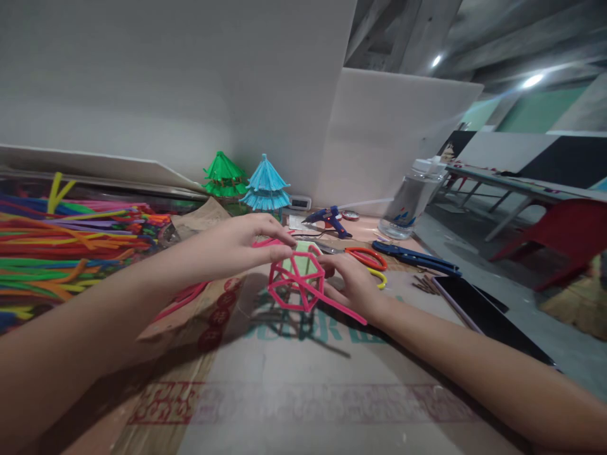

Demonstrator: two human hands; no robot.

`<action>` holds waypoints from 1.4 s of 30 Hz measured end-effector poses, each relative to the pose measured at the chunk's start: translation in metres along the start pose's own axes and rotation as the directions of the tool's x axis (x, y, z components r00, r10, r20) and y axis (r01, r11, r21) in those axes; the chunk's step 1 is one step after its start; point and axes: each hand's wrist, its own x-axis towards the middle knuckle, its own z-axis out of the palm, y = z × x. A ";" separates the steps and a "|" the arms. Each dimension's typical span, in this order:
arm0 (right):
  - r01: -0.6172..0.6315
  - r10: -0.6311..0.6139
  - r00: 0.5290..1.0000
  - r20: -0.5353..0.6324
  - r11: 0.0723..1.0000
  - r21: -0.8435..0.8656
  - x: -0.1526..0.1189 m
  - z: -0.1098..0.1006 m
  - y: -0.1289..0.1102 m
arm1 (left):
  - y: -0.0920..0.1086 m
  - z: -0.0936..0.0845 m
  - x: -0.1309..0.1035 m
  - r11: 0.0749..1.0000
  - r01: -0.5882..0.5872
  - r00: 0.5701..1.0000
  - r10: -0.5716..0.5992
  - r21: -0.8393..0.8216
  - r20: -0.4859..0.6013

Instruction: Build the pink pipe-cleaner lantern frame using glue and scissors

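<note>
A pink pipe-cleaner frame, many-sided with spokes meeting in the middle, is held tilted above the cardboard sheet. My left hand pinches its upper left edge between thumb and fingers. On the other side, my right hand has its fingers curled at the frame's right edge, partly hidden behind it. One long pink end sticks out to the lower right, passing in front of my right hand. Something pale green shows behind the frame's upper part. More pink pipe cleaners lie under my left forearm.
Piled pipe cleaners in many colours fill the left side. Behind stand a green tiered roof model and a blue one. A glue gun, orange-handled scissors, blue pliers, a phone and a water bottle lie around rightward.
</note>
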 end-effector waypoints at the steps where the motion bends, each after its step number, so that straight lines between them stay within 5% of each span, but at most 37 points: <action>1: 0.003 -0.003 1.000 0.005 1.000 0.001 0.000 0.000 0.000 | 0.000 0.002 0.000 1.000 -0.017 1.000 0.017 0.008 -0.001; 11: 0.004 -0.004 1.000 0.018 1.000 0.013 -0.001 -0.001 0.000 | 0.014 -0.001 -0.002 0.999 0.022 0.992 -0.026 -0.032 -0.123; 19: -0.044 0.044 0.999 0.016 0.999 0.030 -0.002 0.001 0.003 | 0.013 -0.014 -0.009 0.946 -0.002 0.953 -0.096 -0.323 -0.287; 24: -0.156 0.154 0.988 0.023 0.983 0.095 -0.002 0.005 0.007 | 0.008 -0.025 -0.011 0.766 -0.019 0.982 -0.106 -0.642 -0.156; 29: -0.259 0.258 0.966 0.030 0.951 0.170 -0.004 0.009 0.007 | 0.006 -0.018 -0.006 0.916 0.040 0.973 -0.127 -0.399 -0.194; 33: -0.250 0.248 0.968 0.033 0.953 0.169 -0.004 0.007 0.006 | 0.009 -0.006 -0.004 0.993 -0.041 0.986 0.023 -0.110 -0.167; 42: -0.182 0.176 0.982 0.068 0.978 0.105 -0.002 0.003 0.008 | 0.012 0.008 -0.010 0.914 -0.318 0.944 0.330 0.250 -0.006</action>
